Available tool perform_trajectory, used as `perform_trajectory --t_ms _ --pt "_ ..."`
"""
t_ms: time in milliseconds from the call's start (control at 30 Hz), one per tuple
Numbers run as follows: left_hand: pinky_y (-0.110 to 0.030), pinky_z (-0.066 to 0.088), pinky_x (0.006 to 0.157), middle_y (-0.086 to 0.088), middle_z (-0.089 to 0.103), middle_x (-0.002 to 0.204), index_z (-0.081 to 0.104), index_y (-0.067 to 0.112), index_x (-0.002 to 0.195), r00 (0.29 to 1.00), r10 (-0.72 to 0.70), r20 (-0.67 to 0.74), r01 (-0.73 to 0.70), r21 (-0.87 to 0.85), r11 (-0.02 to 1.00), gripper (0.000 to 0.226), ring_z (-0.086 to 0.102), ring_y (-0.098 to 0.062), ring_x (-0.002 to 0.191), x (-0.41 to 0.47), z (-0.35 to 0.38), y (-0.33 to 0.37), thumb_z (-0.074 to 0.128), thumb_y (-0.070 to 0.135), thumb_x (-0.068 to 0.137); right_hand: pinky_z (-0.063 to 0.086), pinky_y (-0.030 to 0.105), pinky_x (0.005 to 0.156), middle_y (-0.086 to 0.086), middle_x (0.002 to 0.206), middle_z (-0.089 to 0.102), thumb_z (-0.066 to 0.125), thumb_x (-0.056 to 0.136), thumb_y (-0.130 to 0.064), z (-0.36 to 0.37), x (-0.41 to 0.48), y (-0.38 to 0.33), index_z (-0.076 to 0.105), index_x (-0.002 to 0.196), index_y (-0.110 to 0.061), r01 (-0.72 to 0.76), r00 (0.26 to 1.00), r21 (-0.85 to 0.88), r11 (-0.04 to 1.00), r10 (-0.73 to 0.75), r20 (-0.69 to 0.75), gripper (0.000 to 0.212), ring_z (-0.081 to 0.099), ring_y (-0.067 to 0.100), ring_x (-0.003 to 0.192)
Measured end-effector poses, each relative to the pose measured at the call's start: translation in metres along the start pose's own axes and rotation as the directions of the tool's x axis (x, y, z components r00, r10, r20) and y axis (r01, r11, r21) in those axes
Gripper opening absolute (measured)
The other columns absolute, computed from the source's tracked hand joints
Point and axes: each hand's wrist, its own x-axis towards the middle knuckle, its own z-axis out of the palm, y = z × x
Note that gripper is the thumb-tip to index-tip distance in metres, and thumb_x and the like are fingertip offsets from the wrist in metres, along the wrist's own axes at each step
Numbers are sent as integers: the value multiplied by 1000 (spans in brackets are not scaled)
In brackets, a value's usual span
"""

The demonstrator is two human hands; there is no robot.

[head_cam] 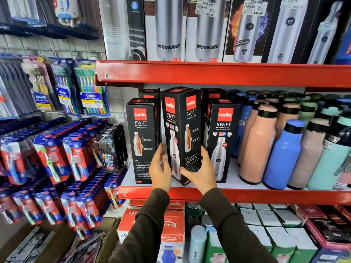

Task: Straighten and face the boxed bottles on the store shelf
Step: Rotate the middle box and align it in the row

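Three black Cello Swift bottle boxes stand at the front of the white shelf board. The middle box is turned corner-forward, showing two faces, and leans slightly. My left hand presses its lower left side; my right hand wraps its lower right side, thumb across the front. The left box shows a side panel with an orange cutaway bottle. The right box faces forward. More black boxes stand behind them, mostly hidden.
Loose pink, blue and mint bottles crowd the shelf right of the boxes. A red shelf lip runs along the front edge, another red shelf overhead holds Modware boxes. Toothbrush packs hang at left. Cartons sit below.
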Motion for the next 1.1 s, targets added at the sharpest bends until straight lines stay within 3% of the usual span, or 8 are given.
perform_trajectory --t_ms 100,200,300,467,633,800,900,1100 --pt "-10 37 102 -5 58 139 48 10 141 998 -52 24 50 82 995 41 50 -2 124 4 1 -5 44 8 100 36 15 106 -17 135 48 84 66 -21 -1 -4 -4 31 146 -30 11 999 14 1000 -12 34 96 46 -5 123" --pt "-16 38 102 -9 59 138 50 6 139 992 -121 32 119 53 991 39 53 -13 126 3 -1 -11 45 10 100 30 21 113 -17 146 37 78 74 -19 -1 -7 -2 24 151 -30 24 996 9 1000 -25 80 95 35 -4 135" --pt "-2 41 93 -2 60 130 53 8 135 989 -144 44 144 13 989 38 57 -9 119 1 -3 -14 51 9 98 24 26 119 -19 152 27 67 86 -16 -4 -6 0 21 152 -32 31 991 -32 999 -27 131 82 23 -5 141" --pt "2 43 89 6 60 123 53 10 135 989 -143 41 145 -43 988 40 58 23 98 -1 0 -13 55 8 96 33 42 119 -10 156 33 56 93 -17 -2 5 7 22 147 -46 23 986 -63 998 -12 168 70 32 9 145" --pt "1 45 85 6 64 114 54 14 134 987 -161 18 162 -40 986 41 61 21 95 -7 2 -15 55 2 94 32 43 119 -11 153 33 52 96 -11 2 2 13 21 150 -39 26 985 -82 996 -12 171 68 29 9 145" --pt "-5 45 95 4 63 122 51 21 134 985 -160 62 161 -20 987 49 61 -7 117 -11 4 -20 51 -5 93 28 30 119 3 155 38 51 96 -7 5 1 14 20 153 -30 18 989 -119 993 0 151 68 32 3 138" --pt "-12 46 100 3 63 126 51 32 129 984 -153 96 154 -8 988 52 60 -1 119 -10 5 -20 50 -6 93 29 27 117 3 154 39 50 97 -7 6 0 16 21 153 -26 -2 993 -136 991 18 117 66 35 9 141" --pt "-1 44 90 12 62 117 50 32 127 982 -144 119 148 -28 989 49 57 19 108 -9 6 -20 54 -2 93 28 24 114 1 153 41 52 96 -10 8 -1 21 24 152 -28 -9 996 -137 991 20 82 65 37 13 142"
